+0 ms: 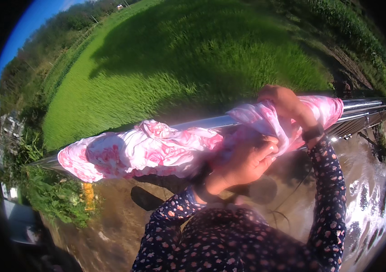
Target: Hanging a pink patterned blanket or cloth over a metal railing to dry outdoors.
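A white cloth with pink rose print [165, 149] is draped in folds over a shiny metal railing [206, 123] that runs across the view. My left hand [247, 163] grips a bunched part of the cloth just in front of the rail, with its fingers closed. My right hand [281, 102] is bent over the far side of the rail, its wrist above the cloth; a raised fold lies between the two hands. The fingertips of my right hand are hidden behind the cloth and partly blurred, so its grasp cannot be made out.
Bright green grassy crop [152, 81] grows beyond the railing. Below it lies wet brown ground [118, 217], with glare on the right. Leafy plants [56, 200] and a yellow post [88, 196] stand at the lower left. Metal bars [363, 117] continue to the right.
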Tool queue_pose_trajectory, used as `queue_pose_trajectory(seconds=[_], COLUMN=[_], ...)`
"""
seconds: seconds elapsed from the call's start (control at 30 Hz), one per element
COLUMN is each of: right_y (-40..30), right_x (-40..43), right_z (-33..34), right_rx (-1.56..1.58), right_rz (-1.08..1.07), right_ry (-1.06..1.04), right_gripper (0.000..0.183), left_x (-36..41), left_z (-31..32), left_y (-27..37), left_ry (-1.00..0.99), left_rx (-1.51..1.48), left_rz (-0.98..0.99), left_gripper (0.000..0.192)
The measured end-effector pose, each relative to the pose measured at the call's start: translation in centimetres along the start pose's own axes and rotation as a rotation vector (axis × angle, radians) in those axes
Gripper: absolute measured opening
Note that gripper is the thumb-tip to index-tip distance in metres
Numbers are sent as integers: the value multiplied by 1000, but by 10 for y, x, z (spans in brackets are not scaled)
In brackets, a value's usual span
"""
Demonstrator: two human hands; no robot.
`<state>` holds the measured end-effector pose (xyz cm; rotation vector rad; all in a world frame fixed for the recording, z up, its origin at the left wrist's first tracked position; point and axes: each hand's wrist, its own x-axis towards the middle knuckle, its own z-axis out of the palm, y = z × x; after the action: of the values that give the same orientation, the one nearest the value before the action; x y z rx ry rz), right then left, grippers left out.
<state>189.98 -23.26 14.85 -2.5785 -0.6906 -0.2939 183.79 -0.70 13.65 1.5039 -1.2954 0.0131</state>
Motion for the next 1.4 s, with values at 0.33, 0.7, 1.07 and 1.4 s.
queue_pose_trajectory(seconds=[0.33, 0.7, 1.07, 1.4], right_y=[-27, -9, -126, -187], right_x=[37, 47, -43, -80], right_z=[3, 46, -66, -4], right_rx=[6, -142, 766, 411], right_rz=[282, 467, 538, 331], right_ry=[-22, -14, 1140, 597], right_gripper=[32, 35, 17, 18], left_x=[-24, -22, -12, 40], left_z=[1, -23, -28, -7], left_y=[-19, -16, -38, -6], left_ry=[-178, 130, 290, 150], left_rx=[181, 190, 60, -1226], left_rz=[-52, 61, -144, -635], left_gripper=[19, 11, 58, 60])
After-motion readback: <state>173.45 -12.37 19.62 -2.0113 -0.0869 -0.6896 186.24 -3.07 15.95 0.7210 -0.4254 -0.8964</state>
